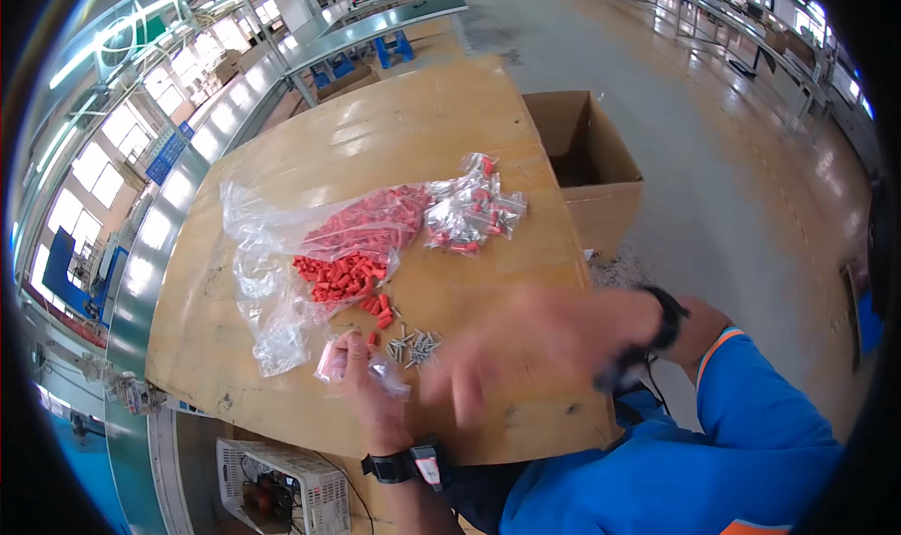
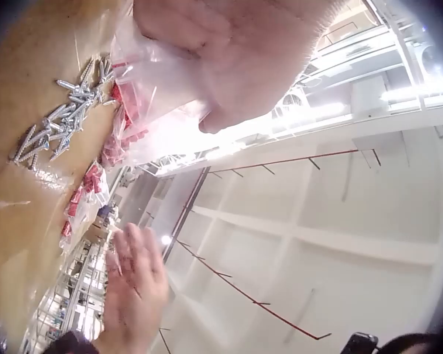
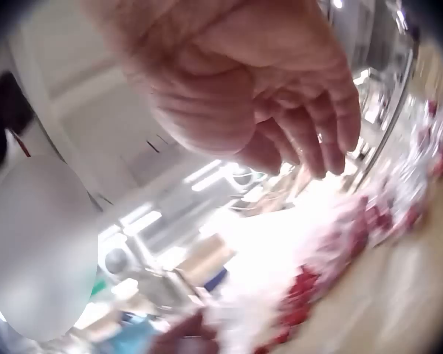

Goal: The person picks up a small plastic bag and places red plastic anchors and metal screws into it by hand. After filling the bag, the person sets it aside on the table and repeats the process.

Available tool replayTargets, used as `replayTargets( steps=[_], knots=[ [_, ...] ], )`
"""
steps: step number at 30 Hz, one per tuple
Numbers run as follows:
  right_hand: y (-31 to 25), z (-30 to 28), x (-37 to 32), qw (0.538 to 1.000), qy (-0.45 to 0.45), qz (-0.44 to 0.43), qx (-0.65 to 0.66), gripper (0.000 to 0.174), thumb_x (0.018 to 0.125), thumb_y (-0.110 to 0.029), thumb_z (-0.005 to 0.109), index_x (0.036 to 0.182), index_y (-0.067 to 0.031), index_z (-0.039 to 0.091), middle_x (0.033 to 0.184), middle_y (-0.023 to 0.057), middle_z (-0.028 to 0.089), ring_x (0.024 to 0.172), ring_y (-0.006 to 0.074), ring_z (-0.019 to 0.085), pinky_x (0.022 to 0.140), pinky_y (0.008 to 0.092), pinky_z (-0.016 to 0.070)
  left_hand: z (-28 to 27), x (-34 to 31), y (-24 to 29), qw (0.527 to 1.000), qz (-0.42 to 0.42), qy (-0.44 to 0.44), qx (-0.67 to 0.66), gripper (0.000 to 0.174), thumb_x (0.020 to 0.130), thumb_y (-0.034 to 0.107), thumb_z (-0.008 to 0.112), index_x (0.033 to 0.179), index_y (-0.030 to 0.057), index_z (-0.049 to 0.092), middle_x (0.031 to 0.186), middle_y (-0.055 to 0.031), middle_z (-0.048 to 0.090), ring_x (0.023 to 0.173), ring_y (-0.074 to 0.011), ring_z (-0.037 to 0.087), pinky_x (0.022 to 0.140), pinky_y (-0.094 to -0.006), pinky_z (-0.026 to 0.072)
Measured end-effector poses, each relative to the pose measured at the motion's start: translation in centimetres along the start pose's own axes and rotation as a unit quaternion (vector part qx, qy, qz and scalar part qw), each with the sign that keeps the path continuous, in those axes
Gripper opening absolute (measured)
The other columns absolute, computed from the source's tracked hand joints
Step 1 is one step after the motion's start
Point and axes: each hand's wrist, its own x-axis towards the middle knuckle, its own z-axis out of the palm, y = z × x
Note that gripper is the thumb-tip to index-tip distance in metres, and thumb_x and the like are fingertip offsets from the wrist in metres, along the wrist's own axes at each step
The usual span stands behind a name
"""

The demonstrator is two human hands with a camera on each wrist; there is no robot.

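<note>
The left hand (image 1: 369,394) pinches a small clear plastic bag (image 1: 332,360) near the table's front edge; the bag also shows in the left wrist view (image 2: 159,81). Blurred in the head view, the right hand (image 1: 526,338) is above the table to the right of the screws (image 1: 413,347). Its fingers hang loosely bent with nothing seen in them in the right wrist view (image 3: 258,96). Loose red plugs (image 1: 343,277) spill from a large clear bag (image 1: 272,221) behind the left hand. Small filled bags (image 1: 469,206) lie in a pile at the back right.
The wooden table (image 1: 310,150) has an open cardboard box (image 1: 601,197) beside its right edge. A white crate (image 1: 324,497) with dark items stands below the front left. A long metal-edged bench (image 1: 174,197) runs along the left.
</note>
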Motion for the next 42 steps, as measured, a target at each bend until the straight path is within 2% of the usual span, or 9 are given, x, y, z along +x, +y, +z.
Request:
replayTargets(
  steps=[3, 7, 9, 13, 15, 17, 19, 25, 42],
  knots=[
    [-4.8, 3.9, -1.8, 0.946, -0.135, -0.238, 0.174, 0.019, 0.092, -0.01, 0.046, 0.09, 0.0023, 0.06, 0.098, 0.0151, 0.059, 0.091, 0.0274, 0.058, 0.079, 0.0346, 0.046, 0.8, -0.2, 0.6, 0.999, -0.024, -0.008, -0.028, 0.013, 0.088, 0.02, 0.06, 0.093, 0.0083, 0.057, 0.07, 0.0034, 0.049, 0.06, -0.005, 0.046, 0.051, -0.0196, 0.0392],
    [-6.9, 7.3, -0.7, 0.903, -0.029, -0.403, 0.147, 0.019, 0.092, -0.01, 0.046, 0.098, 0.0043, 0.057, 0.089, 0.0158, 0.06, 0.075, 0.0249, 0.058, 0.063, 0.03, 0.0466, 3.3, -1.4, 1.8, 0.985, -0.117, 0.087, -0.087, 0.015, 0.092, 0.023, 0.052, 0.097, 0.0089, 0.055, 0.066, 0.0037, 0.043, 0.054, -0.0056, 0.041, 0.046, -0.021, 0.0344],
    [-7.6, 8.0, -0.1, 0.897, 0.0, -0.426, 0.118, 0.016, 0.091, -0.009, 0.045, 0.092, 0.0019, 0.057, 0.085, 0.0154, 0.059, 0.074, 0.0259, 0.058, 0.061, 0.0299, 0.0462, 0.9, -0.5, 0.9, 0.964, -0.151, -0.114, -0.185, 0.013, 0.091, 0.024, 0.053, 0.092, 0.0121, 0.056, 0.069, 0.0037, 0.047, 0.054, -0.0072, 0.038, 0.047, -0.023, 0.0327],
    [-4.0, 7.5, 0.2, 0.888, -0.271, -0.217, -0.303, 0.014, 0.085, -0.009, 0.052, 0.084, 0.0034, 0.059, 0.078, 0.0164, 0.055, 0.077, 0.0297, 0.056, 0.071, 0.0373, 0.0444, 1.8, -0.5, 1.4, 0.944, -0.153, -0.083, -0.279, 0.009, 0.091, 0.021, 0.052, 0.088, 0.0122, 0.054, 0.063, 0.0035, 0.041, 0.054, -0.0086, 0.034, 0.043, -0.0234, 0.0284],
    [2.0, 6.3, 2.6, 0.982, -0.003, -0.19, 0.013, 0.013, 0.081, -0.009, 0.055, 0.085, 0.0032, 0.06, 0.075, 0.0164, 0.057, 0.075, 0.0304, 0.057, 0.069, 0.0371, 0.0452, 1.1, -0.1, 0.9, 0.96, -0.152, -0.064, -0.225, 0.012, 0.09, 0.027, 0.053, 0.093, 0.0152, 0.057, 0.071, 0.0035, 0.05, 0.059, -0.0107, 0.041, 0.051, -0.0258, 0.0356],
    [4.4, 2.8, 3.4, 0.975, 0.035, -0.006, -0.218, 0.018, 0.081, -0.013, 0.058, 0.089, 0.0024, 0.061, 0.081, 0.0169, 0.06, 0.076, 0.031, 0.059, 0.069, 0.0377, 0.0459, 1.4, -0.2, 0.0, 0.965, -0.143, -0.026, -0.221, 0.014, 0.091, 0.028, 0.052, 0.093, 0.0151, 0.057, 0.073, 0.0035, 0.051, 0.06, -0.0119, 0.042, 0.055, -0.0277, 0.0381],
    [6.0, 1.8, 3.7, 0.97, 0.1, 0.095, -0.199, 0.024, 0.08, -0.019, 0.061, 0.093, 0.0022, 0.061, 0.086, 0.018, 0.063, 0.078, 0.0308, 0.061, 0.069, 0.0372, 0.0469, 1.5, -0.5, -0.4, 0.952, -0.16, -0.049, -0.254, 0.016, 0.092, 0.029, 0.05, 0.093, 0.0142, 0.057, 0.076, 0.0029, 0.051, 0.068, -0.0137, 0.048, 0.064, -0.031, 0.0422],
    [7.4, 2.4, 5.6, 0.968, 0.107, 0.145, -0.176, 0.029, 0.081, -0.027, 0.063, 0.089, 0.0008, 0.064, 0.081, 0.0175, 0.066, 0.075, 0.0294, 0.064, 0.069, 0.0347, 0.0487, 1.1, -0.4, -0.7, 0.949, -0.176, -0.031, -0.261, 0.021, 0.093, 0.032, 0.046, 0.097, 0.0132, 0.055, 0.086, 0.0011, 0.051, 0.092, -0.0198, 0.055, 0.08, -0.0381, 0.0449],
    [9.6, 3.2, 7.8, 0.964, 0.167, 0.169, -0.122, 0.018, 0.072, -0.017, 0.064, 0.077, 0.0009, 0.065, 0.071, 0.018, 0.064, 0.066, 0.0298, 0.063, 0.062, 0.0374, 0.0478, 1.6, -1.2, 0.0, 0.973, -0.126, -0.055, -0.183, 0.034, 0.095, 0.038, 0.042, 0.11, 0.0082, 0.047, 0.099, -0.0085, 0.058, 0.086, -0.0187, 0.058, 0.068, -0.031, 0.0471]
  ],
)
